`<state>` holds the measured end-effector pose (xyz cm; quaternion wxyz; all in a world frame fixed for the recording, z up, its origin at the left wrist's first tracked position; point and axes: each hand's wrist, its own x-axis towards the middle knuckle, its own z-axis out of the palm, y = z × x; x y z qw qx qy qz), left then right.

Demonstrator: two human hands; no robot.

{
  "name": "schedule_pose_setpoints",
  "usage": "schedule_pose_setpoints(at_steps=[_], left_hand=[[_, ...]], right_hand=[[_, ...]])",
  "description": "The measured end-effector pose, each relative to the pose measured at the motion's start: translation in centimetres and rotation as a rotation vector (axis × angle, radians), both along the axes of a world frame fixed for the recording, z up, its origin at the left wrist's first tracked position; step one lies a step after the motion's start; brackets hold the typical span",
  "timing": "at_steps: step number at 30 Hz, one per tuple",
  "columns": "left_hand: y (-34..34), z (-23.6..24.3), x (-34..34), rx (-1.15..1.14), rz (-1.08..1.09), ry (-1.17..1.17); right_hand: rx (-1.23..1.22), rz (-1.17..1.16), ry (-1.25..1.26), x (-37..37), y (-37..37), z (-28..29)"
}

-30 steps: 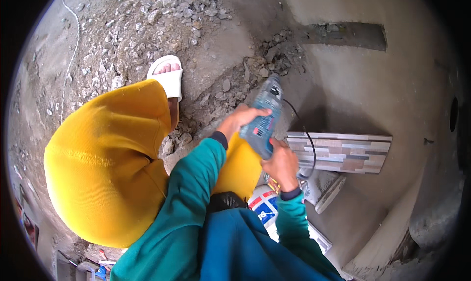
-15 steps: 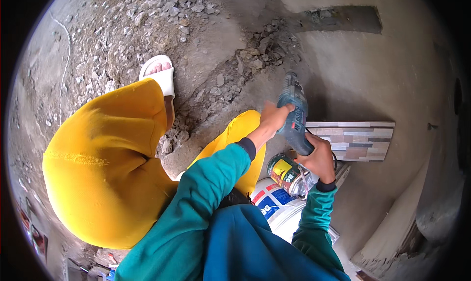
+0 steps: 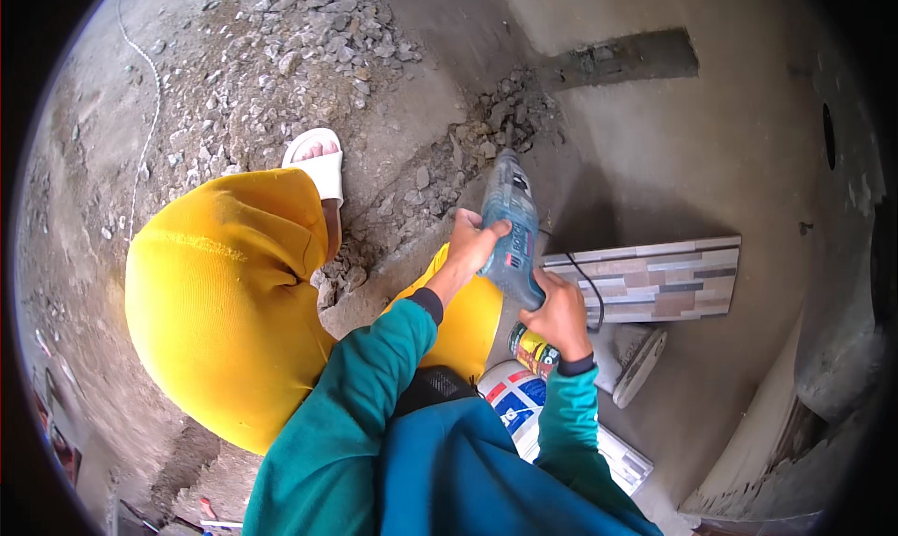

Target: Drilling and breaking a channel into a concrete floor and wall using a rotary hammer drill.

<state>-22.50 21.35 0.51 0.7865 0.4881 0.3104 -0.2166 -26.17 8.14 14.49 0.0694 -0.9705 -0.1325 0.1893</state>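
Teal-green sleeves [image 3: 346, 414] with snug dark cuffs [image 3: 428, 304] are flanking a deep-blue top [image 3: 458, 470] as I am looking on from nearby; bright yellow trousers [image 3: 224, 335] are bearing a paler, rough-looking band [image 3: 201, 243] near one knee [image 3: 178, 265], and a white open-toed sandal [image 3: 325, 173] is wrapping one foot [image 3: 323, 150].

The left hand [image 3: 470, 246] is positioned ahead of the right hand [image 3: 561, 319], its thumb [image 3: 500, 228] extended. Both forearms [image 3: 388, 349] angle forward; the right hand appears curled, though partly hidden.
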Motion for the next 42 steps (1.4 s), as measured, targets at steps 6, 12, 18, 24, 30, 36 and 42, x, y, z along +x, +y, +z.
schedule_pose_setpoints(at_steps=[6, 12, 18, 24, 30, 36, 42], left_hand=[[-4.0, -1.5, -2.5, -0.048, 0.008, -0.204], [-8.1, -6.5, -5.4, 0.054, 0.020, 0.005], [-3.0, -7.1, -5.6, -0.079, 0.072, 0.116], [4.1, -10.5, -0.6, 0.048, 0.310, 0.135], [1.0, -11.8, -1.5, -0.201, 0.388, 0.403], [2.2, -10.5, -0.3, -0.187, 0.336, 0.345], [1.4, -8.0, -1.9, 0.077, 0.391, 0.343]], right_hand=[[-0.092, -0.078, -0.023, -4.1, -2.6, -0.1], [-0.248, -0.219, 0.095, -6.1, -1.6, -3.2], [-0.200, -0.361, -0.066, -6.6, 3.8, -8.5], [-0.103, -0.216, -0.020, -1.1, 10.3, -10.9], [-0.171, -0.258, 0.186, -1.4, 8.3, -12.1], [-0.145, -0.287, 0.182, -0.7, 8.6, -13.3], [-0.180, -0.258, 0.162, -1.3, 8.6, -10.4]])
